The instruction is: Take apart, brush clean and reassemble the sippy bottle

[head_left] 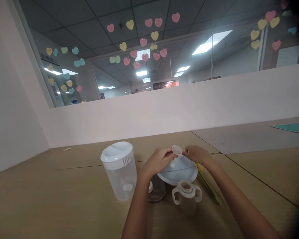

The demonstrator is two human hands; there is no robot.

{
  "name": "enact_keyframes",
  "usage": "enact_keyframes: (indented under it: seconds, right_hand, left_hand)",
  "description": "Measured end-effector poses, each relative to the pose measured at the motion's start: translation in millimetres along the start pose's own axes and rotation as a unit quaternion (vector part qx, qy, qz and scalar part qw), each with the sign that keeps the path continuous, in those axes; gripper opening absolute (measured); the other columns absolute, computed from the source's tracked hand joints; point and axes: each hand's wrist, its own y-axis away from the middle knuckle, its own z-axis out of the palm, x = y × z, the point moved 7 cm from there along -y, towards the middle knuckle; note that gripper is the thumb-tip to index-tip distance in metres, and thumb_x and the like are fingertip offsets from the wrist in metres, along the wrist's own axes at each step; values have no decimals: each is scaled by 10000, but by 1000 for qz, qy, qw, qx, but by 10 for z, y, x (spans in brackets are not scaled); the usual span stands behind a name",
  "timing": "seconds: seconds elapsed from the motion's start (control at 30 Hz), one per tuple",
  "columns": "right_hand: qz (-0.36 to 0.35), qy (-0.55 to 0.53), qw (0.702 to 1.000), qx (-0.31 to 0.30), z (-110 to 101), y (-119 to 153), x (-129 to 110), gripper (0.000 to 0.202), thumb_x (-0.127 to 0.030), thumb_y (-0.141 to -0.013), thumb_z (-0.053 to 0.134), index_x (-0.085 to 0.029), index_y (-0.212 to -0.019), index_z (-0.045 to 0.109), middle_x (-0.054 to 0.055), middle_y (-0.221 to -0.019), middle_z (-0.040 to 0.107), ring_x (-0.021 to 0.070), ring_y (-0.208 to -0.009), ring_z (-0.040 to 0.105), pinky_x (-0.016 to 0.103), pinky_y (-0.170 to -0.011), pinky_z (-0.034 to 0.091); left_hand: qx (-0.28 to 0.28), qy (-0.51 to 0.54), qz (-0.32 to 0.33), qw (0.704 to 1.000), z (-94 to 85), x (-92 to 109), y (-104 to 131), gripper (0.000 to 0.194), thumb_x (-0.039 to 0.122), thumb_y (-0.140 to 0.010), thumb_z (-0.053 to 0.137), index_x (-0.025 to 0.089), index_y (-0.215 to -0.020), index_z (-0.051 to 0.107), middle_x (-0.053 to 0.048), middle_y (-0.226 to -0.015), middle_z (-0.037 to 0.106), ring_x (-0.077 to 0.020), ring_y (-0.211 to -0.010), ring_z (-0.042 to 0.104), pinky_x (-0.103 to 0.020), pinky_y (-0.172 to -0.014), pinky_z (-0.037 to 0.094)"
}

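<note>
My left hand pinches a small round white piece with a translucent face, held above a pale blue-white bowl. Just right of that piece is my right hand, its fingers bent together at the bowl's far edge; whether anything is between them is too small to tell. A bottle with two handles stands upright in front of the bowl, its top open. Partly behind my left forearm lies a dark round lid with a white knob.
Left of my arms stands a clear pitcher with a white lid. An artificial flower with a green stem lies right of the bowl. A teal cloth is at the far right. A low wall borders the table's back.
</note>
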Motion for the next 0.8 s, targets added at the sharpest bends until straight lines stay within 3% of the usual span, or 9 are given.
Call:
enact_keyframes:
  seconds: [0.07, 0.17, 0.2, 0.27, 0.43, 0.6, 0.8]
  right_hand:
    - [-57, -101, 993, 26, -269, 192, -158, 474, -458, -897, 288, -143, -837, 637, 115, -848, 674, 189, -780, 625, 275, -657, 431]
    - [-148, -302, 942, 4, -603, 605, -441, 583, -563, -890, 194, -151, -882, 607, 79, -779, 656, 149, -639, 592, 235, -515, 406]
    - [-171, -316, 933, 6, -694, 751, -527, 572, -575, -884, 212, -160, -874, 606, 67, -782, 654, 147, -647, 586, 230, -503, 394]
    - [-194, -265, 944, 39, -826, 1004, -653, 502, -563, -876, 280, -190, -786, 603, 30, -713, 634, 136, -622, 556, 230, -503, 365]
    - [-153, -121, 979, 60, -801, 1217, -700, 262, -461, -825, 452, -236, -797, 582, -10, -708, 624, 135, -598, 532, 236, -487, 301]
    - [-162, -107, 980, 50, -719, 1168, -605, 196, -375, -827, 450, -268, -952, 556, -15, -779, 634, 143, -656, 556, 232, -496, 303]
    - [-181, -112, 975, 66, -736, 1209, -552, 217, -390, -817, 474, -259, -972, 552, -2, -766, 629, 135, -605, 549, 229, -480, 297]
  left_hand:
    - [10, 24, 56, 998, -96, 240, 107, 313, 370, -876, 370, 187, -937, 617, 5, -876, 630, -143, -819, 546, -219, -723, 408]
    - [-25, 31, 71, 997, -98, 421, 222, 305, 342, -883, 360, 188, -933, 618, 7, -844, 626, -137, -784, 547, -209, -674, 403]
    - [-47, 33, 69, 996, -65, 447, 242, 292, 322, -880, 364, 185, -930, 617, 2, -854, 632, -137, -789, 553, -207, -678, 407]
    - [-83, 32, 64, 994, 13, 460, 253, 258, 263, -862, 379, 171, -895, 618, -11, -882, 645, -139, -818, 564, -206, -717, 418]
    - [-114, -28, 70, 991, 157, 387, 175, 217, 139, -768, 393, 168, -777, 608, 7, -831, 644, -129, -786, 558, -207, -690, 416]
    - [-140, -32, 67, 987, 232, 352, 147, 199, 149, -762, 415, 167, -795, 611, 2, -819, 644, -139, -786, 562, -214, -682, 407]
    - [-128, -40, 88, 987, 202, 460, 187, 222, 213, -818, 409, 166, -853, 624, 4, -805, 620, -118, -710, 518, -206, -640, 382]
